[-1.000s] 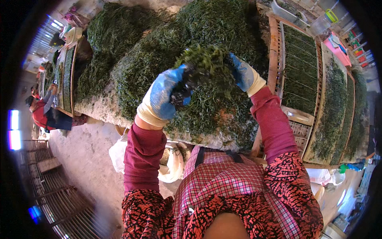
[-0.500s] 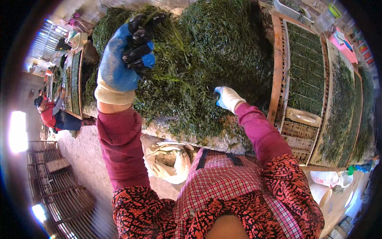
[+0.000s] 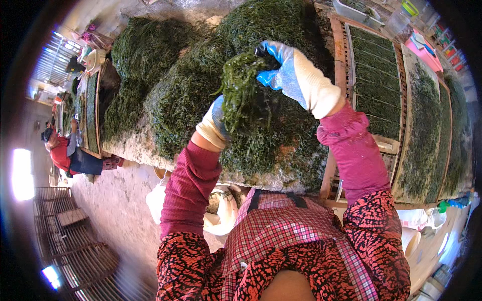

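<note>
A dripping clump of green seaweed [image 3: 240, 90] hangs in front of me over a large heap of seaweed [image 3: 193, 95] on the work table. My right hand [image 3: 288, 72], in a blue-and-white coated glove, is closed on the clump's upper right side, fingers bent toward it. My left hand [image 3: 216, 123], gloved the same way, is at the clump's lower left. Its fingers are hidden behind the strands, so their grip does not show.
On the right lies a slatted frame with a tray of seaweed in rows [image 3: 374, 80], then boards covered with seaweed [image 3: 422, 135]. A pink basin [image 3: 424, 52] stands at the far right. A person in red [image 3: 63, 153] works at the left. A white sack [image 3: 221, 215] is below the table edge.
My left hand has come back from the far left side of the heap toward the middle. My right hand has risen forward from the heap and now grips the seaweed clump.
</note>
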`<state>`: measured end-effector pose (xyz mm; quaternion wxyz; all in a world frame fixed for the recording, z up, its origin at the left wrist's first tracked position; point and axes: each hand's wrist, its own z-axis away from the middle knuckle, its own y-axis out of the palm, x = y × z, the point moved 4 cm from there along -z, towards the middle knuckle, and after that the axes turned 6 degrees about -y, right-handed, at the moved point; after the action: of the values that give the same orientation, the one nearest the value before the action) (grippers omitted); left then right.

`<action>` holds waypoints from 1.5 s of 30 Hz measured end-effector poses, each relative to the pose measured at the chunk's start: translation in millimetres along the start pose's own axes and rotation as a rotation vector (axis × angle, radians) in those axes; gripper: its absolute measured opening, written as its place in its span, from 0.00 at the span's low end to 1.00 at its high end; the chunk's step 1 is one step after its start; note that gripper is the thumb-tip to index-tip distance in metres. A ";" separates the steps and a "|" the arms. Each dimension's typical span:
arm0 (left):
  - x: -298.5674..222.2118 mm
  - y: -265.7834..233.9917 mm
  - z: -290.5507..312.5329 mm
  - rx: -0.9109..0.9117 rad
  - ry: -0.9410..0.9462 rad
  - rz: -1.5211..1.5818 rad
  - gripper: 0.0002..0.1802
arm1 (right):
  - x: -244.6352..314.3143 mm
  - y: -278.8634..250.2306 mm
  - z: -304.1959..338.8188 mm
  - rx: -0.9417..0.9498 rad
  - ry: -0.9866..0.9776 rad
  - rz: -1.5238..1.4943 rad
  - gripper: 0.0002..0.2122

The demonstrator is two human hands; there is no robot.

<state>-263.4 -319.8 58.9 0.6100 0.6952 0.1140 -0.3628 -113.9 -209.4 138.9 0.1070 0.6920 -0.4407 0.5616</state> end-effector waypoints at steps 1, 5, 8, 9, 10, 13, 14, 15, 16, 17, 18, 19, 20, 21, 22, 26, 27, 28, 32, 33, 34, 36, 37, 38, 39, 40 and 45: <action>4.5 10.7 -8.9 -0.154 0.040 -0.136 0.19 | -12.6 3.5 4.3 -0.064 -0.028 -0.069 0.20; -16.3 43.7 2.3 -0.089 -0.095 0.049 0.17 | -21.7 -6.1 47.3 -0.212 0.132 -0.090 0.18; -26.6 50.1 16.3 -0.251 -0.024 -0.082 0.19 | -53.5 -5.0 81.6 -0.381 0.260 -0.245 0.16; -21.6 52.1 12.4 -0.211 -0.068 -0.002 0.20 | -80.8 0.1 94.1 -0.419 0.263 -0.176 0.16; -15.3 51.3 7.8 -0.171 -0.114 0.083 0.21 | -101.1 3.5 105.5 -0.279 0.340 0.057 0.18; 1.3 33.2 11.3 -0.433 -0.019 -0.408 0.20 | -95.9 25.6 138.9 -0.309 0.308 0.376 0.18; 0.3 37.1 10.4 -0.405 -0.027 -0.304 0.20 | -87.9 37.3 145.5 -0.376 0.251 0.332 0.18; -1.6 44.4 8.2 -0.379 -0.036 -0.201 0.21 | -77.6 39.6 142.9 -0.383 0.067 0.346 0.16; 0.0 48.7 13.1 -0.367 -0.044 -0.092 0.21 | -55.0 45.3 144.9 -0.311 0.021 0.284 0.16; -1.8 47.3 14.3 -0.460 -0.019 -0.082 0.21 | -37.1 49.8 145.6 -0.270 -0.139 0.536 0.16; -4.6 50.5 11.9 -0.392 -0.045 -0.007 0.21 | -22.6 56.0 144.8 -0.222 -0.299 0.787 0.16; -9.8 55.9 15.8 -0.338 -0.068 0.068 0.21 | -6.4 58.5 138.1 -0.236 -0.380 0.814 0.17; -13.8 63.6 15.3 -0.351 -0.071 0.056 0.21 | 9.9 57.7 129.9 -0.250 -0.456 0.848 0.18; -18.0 71.2 15.2 -0.365 -0.073 0.044 0.21 | 19.5 60.0 122.3 -0.262 -0.534 0.881 0.19; -25.9 87.1 13.8 -0.452 -0.050 -0.061 0.21 | 4.8 65.3 110.6 -0.218 -0.471 0.848 0.20; -58.1 107.1 7.2 -0.142 -0.063 -0.026 0.23 | -73.7 81.2 107.5 -0.023 -0.105 0.909 0.27; -65.2 107.6 13.8 -0.174 0.001 -0.065 0.24 | -88.2 83.0 118.3 0.073 0.045 0.874 0.28; -71.6 116.9 14.5 -0.197 0.058 -0.095 0.24 | -100.7 78.8 131.3 0.169 0.207 0.843 0.28; -75.8 129.3 33.1 -0.073 0.068 -0.050 0.26 | -129.3 47.7 168.1 0.425 0.480 0.589 0.21; -69.2 131.0 34.1 -0.061 0.074 -0.072 0.26 | -138.6 28.7 178.2 0.446 0.578 0.648 0.19; -56.5 110.0 48.2 -0.204 0.047 -0.304 0.24 | -143.4 21.1 180.7 0.484 0.652 0.686 0.17; -14.7 49.3 44.4 -0.298 -0.112 -0.725 0.23 | -142.4 -0.7 173.7 0.410 0.762 0.679 0.14; 10.1 25.6 41.3 -0.237 -0.181 -0.829 0.23 | -128.6 -13.6 170.0 0.195 0.482 0.701 0.14; 34.4 11.7 32.1 -0.141 -0.265 -0.804 0.24 | -121.6 -26.6 168.3 -0.091 0.323 0.672 0.16; 52.1 6.6 34.6 -0.071 -0.346 -0.748 0.24 | -94.5 -31.3 151.3 -0.127 0.270 0.617 0.12; 65.5 15.7 35.3 -0.048 -0.534 -0.503 0.28 | -80.1 -34.3 146.3 -0.269 0.194 0.371 0.12; 57.1 69.6 25.8 0.364 -0.745 -0.782 0.21 | -18.0 -10.5 117.5 -0.040 0.068 -0.241 0.18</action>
<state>-190.3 -376.0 75.6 0.2998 0.5203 0.0758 -0.7960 -25.6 -270.0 86.1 0.2023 0.7183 -0.3615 0.5590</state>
